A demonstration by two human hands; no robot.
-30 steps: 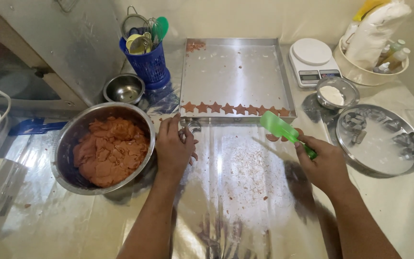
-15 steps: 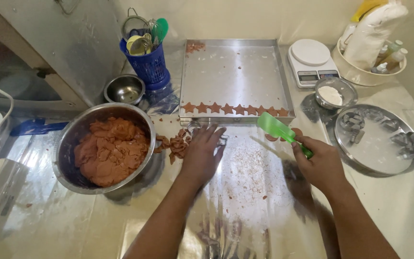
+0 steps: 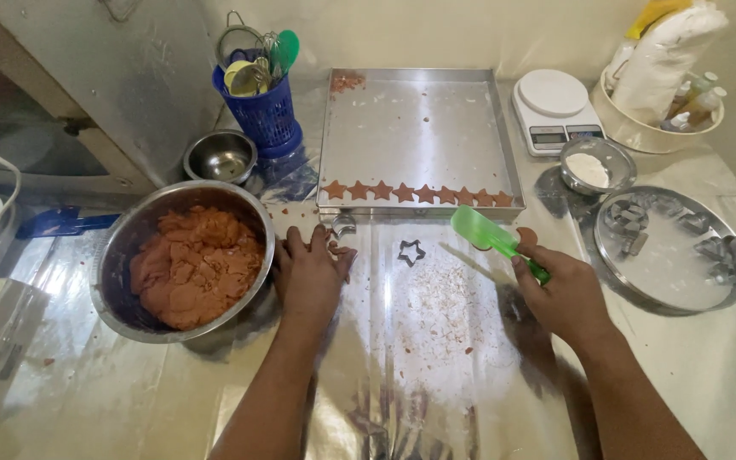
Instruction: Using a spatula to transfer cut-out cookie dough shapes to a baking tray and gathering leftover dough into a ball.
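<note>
**One row of stars trayed, bulk dough untouched**

From my feed: bowl of brown dough (image 3: pixel 185 264) looks mostly full. Left hand (image 3: pixel 310 274) lies flat, fingers spread, on scraps beside it; half a second ago it was further right. Star cutter (image 3: pixel 411 251) sits on the foil. Baking tray (image 3: pixel 419 128) carries one row. Right hand (image 3: pixel 566 294) grips the green spatula (image 3: pixel 491 237), unchanged.

2 bare forearms in view, no sleeves down to the bottom edge of frame. Left hand (image 3: pixel 311 277) and right hand (image 3: pixel 566 296): no gloves, no rings, no watch or wristband visible. Nails short. Fine hair on both forearms. No clothing visible at all; upper arms out of frame.
</note>
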